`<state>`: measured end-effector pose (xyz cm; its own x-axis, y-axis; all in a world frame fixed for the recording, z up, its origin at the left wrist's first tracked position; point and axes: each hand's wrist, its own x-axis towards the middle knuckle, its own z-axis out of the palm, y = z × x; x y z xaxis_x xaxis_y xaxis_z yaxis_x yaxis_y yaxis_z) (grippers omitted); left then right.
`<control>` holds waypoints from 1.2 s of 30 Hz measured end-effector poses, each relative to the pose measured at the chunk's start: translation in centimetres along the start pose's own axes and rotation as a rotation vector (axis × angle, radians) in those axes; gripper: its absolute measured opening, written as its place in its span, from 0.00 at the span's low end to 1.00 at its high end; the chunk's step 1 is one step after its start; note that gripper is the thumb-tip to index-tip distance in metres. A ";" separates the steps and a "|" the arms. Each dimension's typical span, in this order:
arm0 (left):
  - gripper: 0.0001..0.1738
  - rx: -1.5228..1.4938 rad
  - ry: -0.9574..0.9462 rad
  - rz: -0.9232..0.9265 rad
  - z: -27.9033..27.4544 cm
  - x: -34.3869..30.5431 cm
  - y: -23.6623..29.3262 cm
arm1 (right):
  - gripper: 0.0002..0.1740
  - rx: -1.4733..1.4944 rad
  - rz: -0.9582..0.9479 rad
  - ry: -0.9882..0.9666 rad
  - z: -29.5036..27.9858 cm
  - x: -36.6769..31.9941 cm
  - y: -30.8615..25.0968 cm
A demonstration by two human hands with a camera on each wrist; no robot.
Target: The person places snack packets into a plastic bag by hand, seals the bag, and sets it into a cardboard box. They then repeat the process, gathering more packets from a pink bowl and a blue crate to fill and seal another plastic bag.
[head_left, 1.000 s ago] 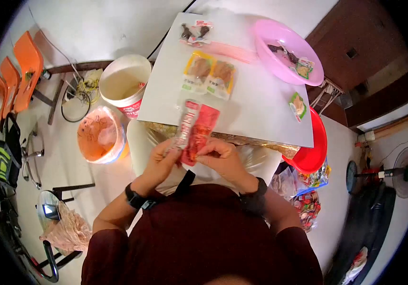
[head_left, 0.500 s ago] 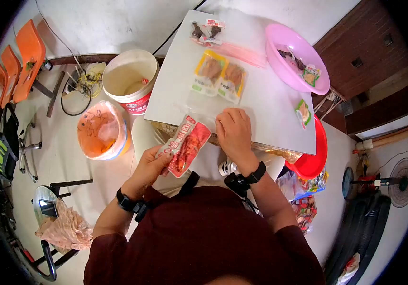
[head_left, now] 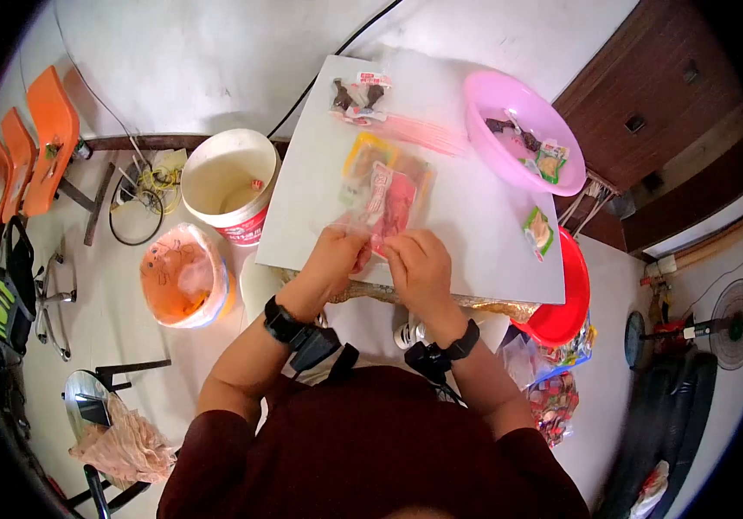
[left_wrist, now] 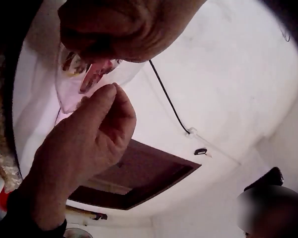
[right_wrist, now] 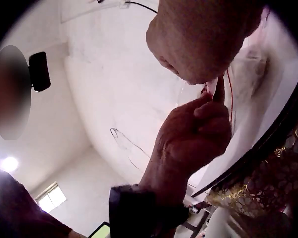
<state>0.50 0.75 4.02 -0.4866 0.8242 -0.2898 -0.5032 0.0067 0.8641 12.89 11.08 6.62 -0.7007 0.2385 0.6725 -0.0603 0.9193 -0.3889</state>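
Over the near part of the white table (head_left: 302, 229), both hands pinch a clear plastic bag by its near edge. The left hand (head_left: 335, 262) is on the left, its fingers curled; the right hand (head_left: 423, 270) is close beside it. A red and white food packet (head_left: 395, 203) shows at the bag, slanting away from the hands; whether it is fully inside, I cannot tell. Two yellow-edged packets (head_left: 361, 156) lie beyond, blurred behind the plastic. In the left wrist view, the right hand's (left_wrist: 84, 139) thumb and finger meet below the bag.
Dark-food packets (head_left: 358, 97) and pink strips (head_left: 423, 134) lie at the table's far side. A pink basin (head_left: 479, 130) stands at the far right, a green packet (head_left: 538, 232) near the right edge. A white bucket (head_left: 207, 173) and orange-lined bin (head_left: 159, 277) stand left.
The left hand has moved forward and right from near the body. The red packet has gone forward over the table, with clear plastic now around or over it. The right hand has come back to the left hand.
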 end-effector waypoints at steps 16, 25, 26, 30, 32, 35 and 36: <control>0.19 -0.002 0.198 0.301 1.7 -2.5 -1.7 | 0.10 0.017 -0.074 -0.001 1.1 -1.7 1.0; 0.22 1.731 0.270 1.075 -5.4 -6.8 1.0 | 0.12 -0.271 -0.205 -0.131 -0.4 -3.1 0.2; 0.22 1.888 0.304 1.199 -5.4 -6.4 1.5 | 0.12 -0.310 -0.208 -0.126 -0.3 -3.1 0.2; 0.14 1.959 0.190 1.210 -6.3 -4.2 2.6 | 0.08 -0.393 -0.229 -0.161 -0.6 -2.7 1.2; 0.11 1.949 0.105 1.211 -6.9 -3.5 4.0 | 0.06 -0.376 -0.227 -0.204 -1.0 -2.8 2.2; 0.07 1.786 0.036 1.178 -7.4 -2.5 6.0 | 0.04 -0.295 -0.189 -0.179 -2.8 -1.5 2.3; 0.06 1.708 0.023 1.161 -7.2 -2.1 6.6 | 0.04 -0.279 -0.176 -0.174 -3.5 -0.9 2.5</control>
<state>-7.00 -5.00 7.37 -0.0329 0.8262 0.5625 0.9993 0.0175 0.0327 15.85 14.30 7.25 -0.8087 0.0342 0.5872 -0.0113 0.9972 -0.0737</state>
